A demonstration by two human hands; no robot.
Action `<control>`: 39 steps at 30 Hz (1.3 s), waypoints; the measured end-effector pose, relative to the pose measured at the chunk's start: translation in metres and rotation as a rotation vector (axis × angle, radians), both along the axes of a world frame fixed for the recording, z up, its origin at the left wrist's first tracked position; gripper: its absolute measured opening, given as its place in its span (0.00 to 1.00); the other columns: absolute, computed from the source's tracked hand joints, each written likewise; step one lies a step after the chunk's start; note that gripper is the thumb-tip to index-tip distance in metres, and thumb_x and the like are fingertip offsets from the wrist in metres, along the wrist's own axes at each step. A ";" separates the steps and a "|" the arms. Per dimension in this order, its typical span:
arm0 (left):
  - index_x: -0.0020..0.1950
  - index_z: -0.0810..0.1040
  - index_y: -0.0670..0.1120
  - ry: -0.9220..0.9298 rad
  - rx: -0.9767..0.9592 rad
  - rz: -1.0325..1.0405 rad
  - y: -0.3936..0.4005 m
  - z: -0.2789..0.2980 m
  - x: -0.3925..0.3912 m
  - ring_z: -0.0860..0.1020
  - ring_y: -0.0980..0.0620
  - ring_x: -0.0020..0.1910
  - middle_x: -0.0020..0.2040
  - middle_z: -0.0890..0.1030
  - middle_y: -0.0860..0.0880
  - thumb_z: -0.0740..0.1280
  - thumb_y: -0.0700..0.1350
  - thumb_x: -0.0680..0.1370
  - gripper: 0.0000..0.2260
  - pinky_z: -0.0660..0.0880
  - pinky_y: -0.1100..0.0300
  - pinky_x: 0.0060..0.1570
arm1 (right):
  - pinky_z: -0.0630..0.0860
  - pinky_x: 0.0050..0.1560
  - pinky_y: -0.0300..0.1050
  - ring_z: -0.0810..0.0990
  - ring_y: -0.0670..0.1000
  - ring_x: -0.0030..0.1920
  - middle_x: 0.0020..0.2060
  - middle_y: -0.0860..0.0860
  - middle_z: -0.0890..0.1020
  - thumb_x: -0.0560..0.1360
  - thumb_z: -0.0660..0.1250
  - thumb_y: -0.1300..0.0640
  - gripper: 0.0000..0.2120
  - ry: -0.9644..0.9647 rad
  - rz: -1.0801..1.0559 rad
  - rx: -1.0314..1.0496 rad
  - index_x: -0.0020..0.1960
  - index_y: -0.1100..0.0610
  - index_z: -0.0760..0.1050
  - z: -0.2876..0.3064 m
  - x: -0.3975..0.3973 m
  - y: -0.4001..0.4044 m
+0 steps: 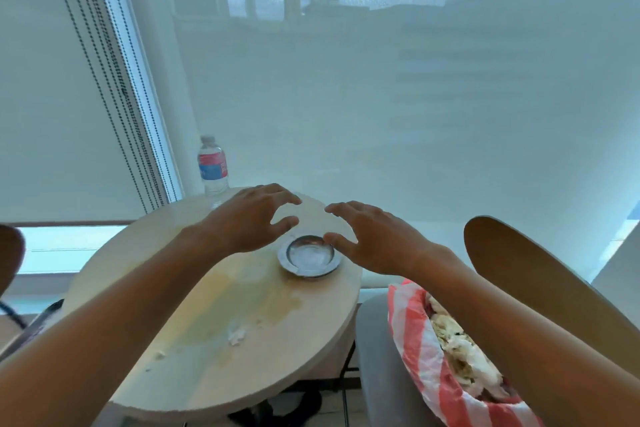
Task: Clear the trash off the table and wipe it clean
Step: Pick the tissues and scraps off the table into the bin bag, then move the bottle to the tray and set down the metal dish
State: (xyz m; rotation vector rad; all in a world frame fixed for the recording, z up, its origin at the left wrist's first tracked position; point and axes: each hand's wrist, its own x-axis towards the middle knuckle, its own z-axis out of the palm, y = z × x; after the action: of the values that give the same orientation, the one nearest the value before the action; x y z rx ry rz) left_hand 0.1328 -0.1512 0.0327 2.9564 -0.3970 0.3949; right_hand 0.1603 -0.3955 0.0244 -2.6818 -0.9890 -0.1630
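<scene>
I see my left hand and right hand spread wide, holding nothing; the ashtray sits just below and between them.

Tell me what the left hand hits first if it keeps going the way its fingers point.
Probably nothing on the table. The left hand points right and slightly away, toward the right hand; its fingertips are the first thing in line. The ashtray sits below that path, though depth is unclear.

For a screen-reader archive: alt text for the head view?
Both hands, left hand and right hand, hover open over a metal ashtray on a stained round table; a water bottle stands behind.
</scene>
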 end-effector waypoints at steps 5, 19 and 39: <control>0.69 0.75 0.53 -0.009 -0.020 0.044 0.066 0.001 -0.017 0.76 0.51 0.63 0.68 0.76 0.54 0.64 0.58 0.80 0.19 0.71 0.51 0.66 | 0.71 0.67 0.51 0.74 0.50 0.68 0.74 0.44 0.71 0.81 0.60 0.38 0.26 0.005 0.024 0.008 0.76 0.45 0.64 -0.003 -0.009 0.071; 0.68 0.75 0.56 0.006 -0.110 0.014 0.202 -0.018 -0.022 0.77 0.52 0.61 0.66 0.76 0.55 0.64 0.59 0.79 0.19 0.73 0.51 0.63 | 0.73 0.66 0.53 0.74 0.50 0.68 0.73 0.44 0.71 0.81 0.59 0.37 0.26 -0.002 -0.021 -0.026 0.76 0.45 0.63 -0.012 -0.019 0.189; 0.77 0.62 0.51 0.026 -0.871 0.299 0.199 -0.024 0.105 0.74 0.47 0.67 0.71 0.73 0.46 0.73 0.66 0.69 0.43 0.72 0.47 0.66 | 0.68 0.55 0.42 0.74 0.51 0.67 0.70 0.54 0.74 0.68 0.79 0.44 0.45 0.637 -0.344 0.616 0.77 0.57 0.62 -0.048 0.109 0.288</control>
State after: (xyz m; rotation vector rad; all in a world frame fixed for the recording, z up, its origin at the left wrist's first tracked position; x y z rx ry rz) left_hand 0.2381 0.0476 0.0088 2.1496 0.1959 0.4195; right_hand 0.2694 -0.1078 -0.0232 -2.0796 -0.2214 0.2666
